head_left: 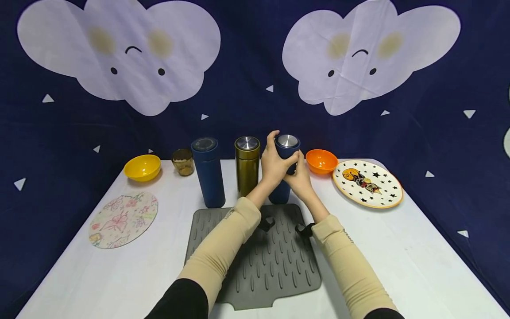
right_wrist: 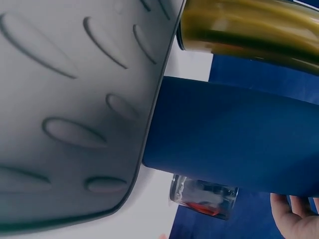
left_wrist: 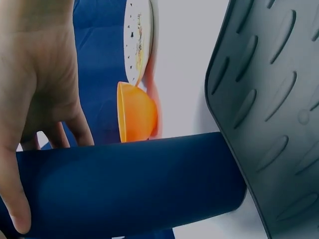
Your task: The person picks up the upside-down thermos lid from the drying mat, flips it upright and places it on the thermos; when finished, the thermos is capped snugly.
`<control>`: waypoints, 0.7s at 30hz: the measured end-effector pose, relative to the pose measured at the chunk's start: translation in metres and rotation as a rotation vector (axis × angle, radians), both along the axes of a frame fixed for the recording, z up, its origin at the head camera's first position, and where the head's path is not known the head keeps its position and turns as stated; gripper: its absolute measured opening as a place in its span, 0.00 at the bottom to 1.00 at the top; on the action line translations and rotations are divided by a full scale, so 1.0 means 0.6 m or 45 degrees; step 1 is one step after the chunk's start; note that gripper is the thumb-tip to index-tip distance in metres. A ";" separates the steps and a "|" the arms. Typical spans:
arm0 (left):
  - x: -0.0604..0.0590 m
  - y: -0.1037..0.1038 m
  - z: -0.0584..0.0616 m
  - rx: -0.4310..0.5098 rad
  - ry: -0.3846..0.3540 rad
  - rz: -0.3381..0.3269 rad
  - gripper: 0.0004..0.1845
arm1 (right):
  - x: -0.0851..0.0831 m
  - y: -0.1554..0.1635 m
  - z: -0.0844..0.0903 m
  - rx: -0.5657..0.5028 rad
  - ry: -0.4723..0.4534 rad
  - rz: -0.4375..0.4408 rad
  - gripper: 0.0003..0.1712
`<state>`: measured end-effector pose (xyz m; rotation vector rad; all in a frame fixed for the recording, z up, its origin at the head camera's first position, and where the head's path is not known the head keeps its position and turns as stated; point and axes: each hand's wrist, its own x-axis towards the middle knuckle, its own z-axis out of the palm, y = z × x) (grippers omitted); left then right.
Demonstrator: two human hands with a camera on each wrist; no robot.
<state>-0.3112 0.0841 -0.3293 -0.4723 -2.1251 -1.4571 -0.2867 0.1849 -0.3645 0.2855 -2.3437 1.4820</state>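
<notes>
Both hands were on the right blue flask (head_left: 283,170), upright at the mat's (head_left: 255,261) far edge. Left hand (head_left: 274,166) wrapped fingers high near the lid; right hand (head_left: 299,179) gripped lower, equally close.

Both arms stretched forward, forearms converging at flask (head_left: 283,170). Beige sleeves to wrists, black above elbows. Left hand (head_left: 274,165) wraps flask's upper left side, fingers curled round it just below cap, thumb up beside cap. Right hand (head_left: 299,179) grips flask's right side, lower than left, fingers curled. Hands touch in front of flask. Wrists slightly raised.
</notes>
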 end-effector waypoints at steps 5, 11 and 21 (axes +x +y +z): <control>-0.006 -0.010 0.002 -0.097 -0.032 -0.079 0.38 | -0.001 0.002 0.000 -0.032 -0.016 0.015 0.52; -0.013 -0.021 0.008 -0.169 -0.068 -0.153 0.36 | -0.007 0.003 0.002 0.004 -0.039 -0.006 0.53; -0.016 -0.023 0.007 -0.222 -0.108 -0.174 0.34 | 0.028 -0.011 0.041 -0.043 -0.058 0.069 0.51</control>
